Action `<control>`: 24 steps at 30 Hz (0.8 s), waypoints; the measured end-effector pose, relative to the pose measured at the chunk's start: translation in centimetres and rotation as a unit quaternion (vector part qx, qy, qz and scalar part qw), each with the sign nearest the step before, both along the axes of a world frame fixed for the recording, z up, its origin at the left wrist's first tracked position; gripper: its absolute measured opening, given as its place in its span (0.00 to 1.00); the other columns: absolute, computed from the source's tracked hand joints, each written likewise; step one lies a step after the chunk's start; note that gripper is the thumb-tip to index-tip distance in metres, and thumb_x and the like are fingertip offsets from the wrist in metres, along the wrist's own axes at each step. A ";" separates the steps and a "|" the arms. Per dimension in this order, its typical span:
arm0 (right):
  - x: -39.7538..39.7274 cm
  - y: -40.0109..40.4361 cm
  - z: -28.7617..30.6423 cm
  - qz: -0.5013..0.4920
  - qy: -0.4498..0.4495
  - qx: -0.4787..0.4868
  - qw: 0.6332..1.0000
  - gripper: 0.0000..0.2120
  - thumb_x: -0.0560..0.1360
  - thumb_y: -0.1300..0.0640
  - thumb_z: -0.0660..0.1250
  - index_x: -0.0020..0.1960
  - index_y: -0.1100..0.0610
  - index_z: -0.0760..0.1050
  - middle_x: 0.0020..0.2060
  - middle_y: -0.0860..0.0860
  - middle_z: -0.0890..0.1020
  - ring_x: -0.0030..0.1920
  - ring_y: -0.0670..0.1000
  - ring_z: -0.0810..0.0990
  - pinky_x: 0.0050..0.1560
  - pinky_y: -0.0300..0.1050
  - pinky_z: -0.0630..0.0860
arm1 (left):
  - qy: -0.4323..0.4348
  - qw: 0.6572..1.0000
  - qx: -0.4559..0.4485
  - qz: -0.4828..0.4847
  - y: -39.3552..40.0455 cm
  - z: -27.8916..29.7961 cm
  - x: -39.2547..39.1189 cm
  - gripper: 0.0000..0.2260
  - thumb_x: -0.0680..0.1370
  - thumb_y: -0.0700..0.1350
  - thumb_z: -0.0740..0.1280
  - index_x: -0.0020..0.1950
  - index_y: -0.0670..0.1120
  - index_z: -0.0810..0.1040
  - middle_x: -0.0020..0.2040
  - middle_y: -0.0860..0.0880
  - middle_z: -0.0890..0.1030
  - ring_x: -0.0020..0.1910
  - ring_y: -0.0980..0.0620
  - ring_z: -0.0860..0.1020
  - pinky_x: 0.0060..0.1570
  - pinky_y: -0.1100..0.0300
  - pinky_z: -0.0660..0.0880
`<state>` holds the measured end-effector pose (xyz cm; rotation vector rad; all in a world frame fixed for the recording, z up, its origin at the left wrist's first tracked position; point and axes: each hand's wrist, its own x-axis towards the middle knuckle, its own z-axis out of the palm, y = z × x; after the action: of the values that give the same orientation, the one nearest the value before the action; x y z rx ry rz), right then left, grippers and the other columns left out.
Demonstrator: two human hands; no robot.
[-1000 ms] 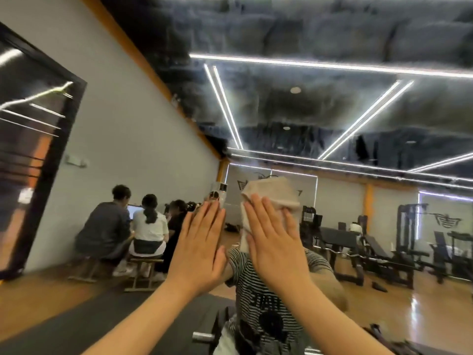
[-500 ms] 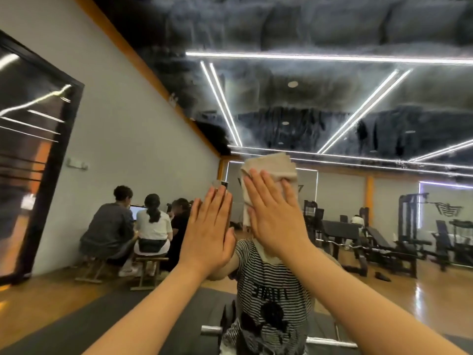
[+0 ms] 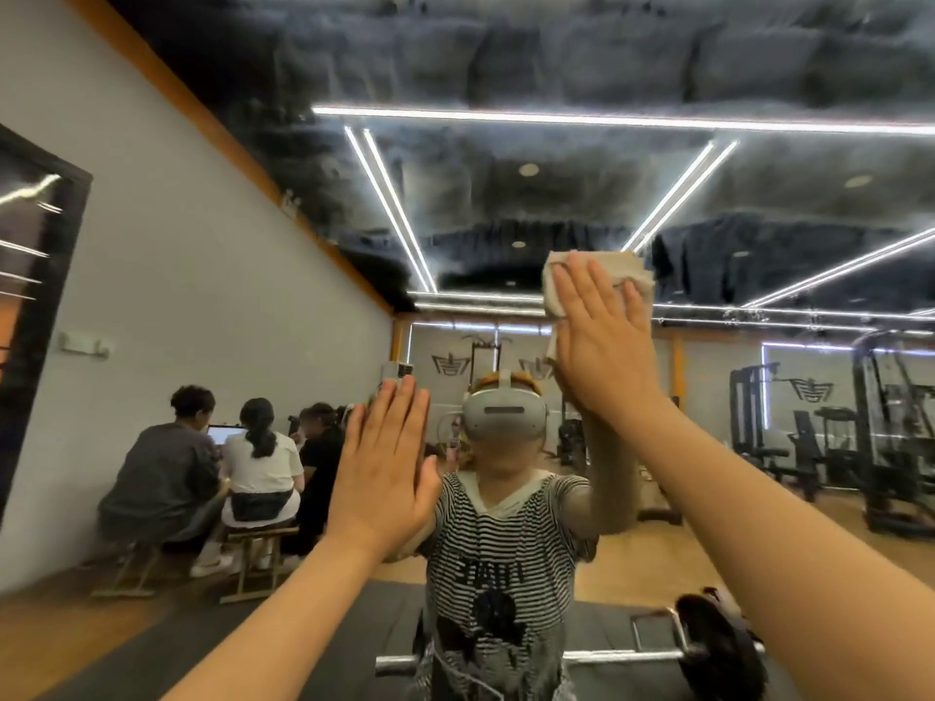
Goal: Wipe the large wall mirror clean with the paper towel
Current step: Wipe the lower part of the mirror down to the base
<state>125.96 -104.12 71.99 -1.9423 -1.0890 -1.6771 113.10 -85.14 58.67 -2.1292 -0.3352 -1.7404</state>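
The large wall mirror (image 3: 657, 204) fills nearly the whole head view, and almost everything seen is its reflection. The right hand (image 3: 602, 341) is raised at about one o'clock from the picture's centre, fingers straight and spread, palm flat against the glass. Under it lies the paper towel (image 3: 627, 270), a crumpled beige-white wad pressed to the mirror; its top edge and right corner show above and beside the fingertips, and a strip hangs down along the hand's left edge.

The left hand (image 3: 384, 462) sits lower, at about eight o'clock from the right hand and well apart from it. Its fingers are straight and close together, pointing up, the palm laid flat on the mirror and holding nothing. Both bare forearms run in from the bottom edge.

Between the hands the reflection shows a person in a striped shirt (image 3: 501, 543) wearing a white headset (image 3: 503, 414). At nine o'clock, reflected, a small group of seated people (image 3: 212, 478) sit with their backs turned, on stools beside a lit laptop screen (image 3: 225, 434). At three o'clock stand dark gym machines (image 3: 830, 427) on a wooden floor. Along the bottom, at five o'clock, a barbell (image 3: 652, 652) with a dark plate lies across. Bright ceiling light strips (image 3: 556, 116) cross the upper part of the mirror, where the glass looks streaky and smeared.
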 end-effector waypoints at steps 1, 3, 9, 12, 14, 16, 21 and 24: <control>1.3 -1.8 -0.4 -0.002 0.021 0.022 1.000 0.29 0.79 0.50 0.40 0.79 0.56 0.51 0.78 0.53 0.53 0.78 0.52 0.49 0.75 0.54 0.40 | 0.000 1.000 0.000 -0.001 -0.1 0.0 0.0 0.31 0.76 0.51 0.55 0.77 0.42 0.54 0.77 0.42 0.58 0.76 0.47 0.53 0.74 0.51 0.45; 3.2 -4.4 -1.2 -0.004 0.046 0.070 0.996 0.30 0.78 0.50 0.41 0.78 0.57 0.53 0.78 0.54 0.55 0.78 0.53 0.50 0.75 0.54 0.43 | 0.000 1.000 0.000 -0.002 -0.2 0.1 0.0 0.31 0.75 0.51 0.55 0.77 0.41 0.55 0.76 0.41 0.59 0.76 0.46 0.54 0.74 0.51 0.45; -1.7 -2.4 0.2 0.128 0.050 0.179 0.974 0.24 0.78 0.60 0.54 0.74 0.59 0.64 0.71 0.56 0.67 0.70 0.56 0.64 0.70 0.56 0.59 | 0.000 1.000 -0.010 -0.010 -0.1 0.1 -0.2 0.32 0.75 0.51 0.55 0.77 0.42 0.52 0.77 0.43 0.58 0.78 0.51 0.47 0.75 0.50 0.46; -6.1 3.5 1.6 0.118 -0.045 0.059 0.990 0.28 0.76 0.60 0.62 0.75 0.58 0.62 0.73 0.56 0.66 0.71 0.53 0.61 0.70 0.57 0.62 | 0.002 1.000 -0.005 -0.013 -0.2 0.1 -0.4 0.31 0.75 0.51 0.56 0.76 0.42 0.56 0.76 0.43 0.59 0.77 0.48 0.53 0.74 0.50 0.45; -8.3 7.5 2.7 0.073 -0.086 -0.069 0.991 0.30 0.79 0.56 0.60 0.78 0.55 0.55 0.77 0.53 0.59 0.77 0.53 0.55 0.74 0.60 0.54 | -0.001 1.000 -0.002 -0.015 -0.3 0.2 -0.5 0.31 0.74 0.51 0.56 0.76 0.41 0.57 0.76 0.43 0.60 0.76 0.46 0.55 0.74 0.50 0.46; -9.4 10.1 3.4 0.019 -0.108 -0.152 0.982 0.30 0.81 0.53 0.57 0.79 0.52 0.50 0.78 0.50 0.54 0.78 0.52 0.50 0.75 0.60 0.48 | -0.005 1.000 -0.002 -0.020 -0.3 0.3 -0.4 0.31 0.75 0.51 0.56 0.76 0.42 0.57 0.76 0.44 0.58 0.76 0.45 0.55 0.74 0.51 0.45; -7.4 8.1 3.4 0.001 -0.101 -0.127 0.987 0.28 0.83 0.54 0.53 0.79 0.52 0.47 0.79 0.50 0.49 0.78 0.52 0.46 0.75 0.54 0.39 | -0.002 0.999 -0.008 -0.031 -0.3 0.2 -0.2 0.31 0.75 0.51 0.56 0.77 0.42 0.55 0.77 0.43 0.59 0.76 0.46 0.55 0.74 0.50 0.47; -4.6 4.6 3.4 -0.008 -0.081 -0.082 0.993 0.28 0.82 0.54 0.54 0.79 0.53 0.48 0.79 0.50 0.50 0.78 0.51 0.46 0.74 0.52 0.36 | 0.002 0.999 -0.013 -0.036 -0.2 0.1 -0.1 0.31 0.76 0.52 0.55 0.77 0.43 0.54 0.77 0.43 0.59 0.77 0.48 0.52 0.73 0.49 0.49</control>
<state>121.40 -99.50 75.41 -1.9437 -1.3115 -1.8325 113.03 -85.31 58.79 -2.1881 -0.2850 -1.7815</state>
